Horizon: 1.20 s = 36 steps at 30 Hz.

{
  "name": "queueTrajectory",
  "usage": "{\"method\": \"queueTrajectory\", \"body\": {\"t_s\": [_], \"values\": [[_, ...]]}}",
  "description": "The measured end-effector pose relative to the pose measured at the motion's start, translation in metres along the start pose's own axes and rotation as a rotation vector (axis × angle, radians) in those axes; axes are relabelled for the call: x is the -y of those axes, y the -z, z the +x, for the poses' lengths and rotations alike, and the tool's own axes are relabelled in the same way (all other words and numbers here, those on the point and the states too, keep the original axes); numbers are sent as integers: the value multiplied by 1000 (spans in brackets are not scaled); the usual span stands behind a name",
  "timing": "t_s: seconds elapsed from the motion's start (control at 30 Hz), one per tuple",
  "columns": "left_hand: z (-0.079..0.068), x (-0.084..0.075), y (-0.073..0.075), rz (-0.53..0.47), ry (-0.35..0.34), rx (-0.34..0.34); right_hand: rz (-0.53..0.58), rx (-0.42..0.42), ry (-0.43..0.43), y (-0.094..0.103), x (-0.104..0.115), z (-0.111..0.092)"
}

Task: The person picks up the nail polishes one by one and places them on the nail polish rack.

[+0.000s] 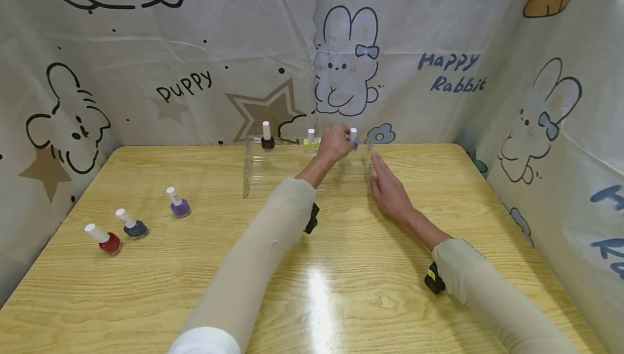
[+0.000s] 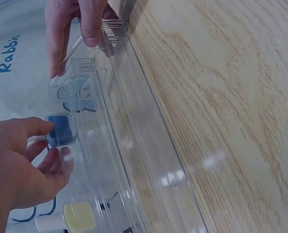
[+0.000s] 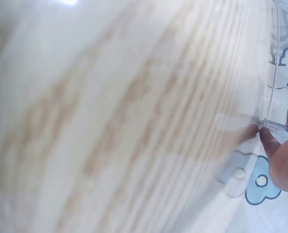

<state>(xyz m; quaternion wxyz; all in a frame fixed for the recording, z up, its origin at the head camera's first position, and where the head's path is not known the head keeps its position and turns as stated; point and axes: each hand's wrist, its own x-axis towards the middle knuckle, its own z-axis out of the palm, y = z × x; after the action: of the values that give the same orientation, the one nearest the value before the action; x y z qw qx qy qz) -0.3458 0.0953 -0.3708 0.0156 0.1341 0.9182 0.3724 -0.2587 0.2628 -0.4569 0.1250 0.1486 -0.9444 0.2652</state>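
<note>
A clear tiered acrylic rack (image 1: 247, 172) stands at the back of the table. My left hand (image 1: 333, 142) is at its top tier, pinching a blue nail polish bottle (image 2: 61, 130) whose white cap shows beside the fingers in the head view. The bottle stands upright. A yellow nail polish bottle (image 1: 310, 143) is just left of this hand, and a dark brown one (image 1: 267, 140) sits near the tier's left end. With fingers fairly straight, my right hand (image 1: 390, 189) touches the rack's right end panel; its fingertips are partly hidden in the right wrist view.
Three more nail polish bottles stand on the table at left: purple (image 1: 180, 208), dark blue (image 1: 135, 229) and red (image 1: 110, 243). A cartoon-printed cloth (image 1: 209, 29) hangs behind the table and along both sides. The rack's lower tiers lie under my left forearm.
</note>
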Motion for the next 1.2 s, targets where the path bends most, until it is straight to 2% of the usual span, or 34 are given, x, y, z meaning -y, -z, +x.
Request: {"method": "queueTrajectory", "body": {"t_s": [0.17,0.3,0.4,0.6,0.87,1.07,1.2], "values": [[-3,4,2,-3,-3,15,6,-5,-2,-1,0,0],[-6,6,6,-4,-16,-14,8,-3,2,-1,0,1],[-9,6,10,-4,-44,-41,14,1,2,-2,0,1],[-20,3,20,-45,-130,-48,17,2,-2,-2,-1,2],[-53,1,44,-87,-280,-38,21,-5,1,-2,-1,0],[-83,5,71,-129,-307,-22,18,-1,-18,1,-1,-1],[-109,17,90,-170,-303,-23,22,2,-14,1,0,-1]]}}
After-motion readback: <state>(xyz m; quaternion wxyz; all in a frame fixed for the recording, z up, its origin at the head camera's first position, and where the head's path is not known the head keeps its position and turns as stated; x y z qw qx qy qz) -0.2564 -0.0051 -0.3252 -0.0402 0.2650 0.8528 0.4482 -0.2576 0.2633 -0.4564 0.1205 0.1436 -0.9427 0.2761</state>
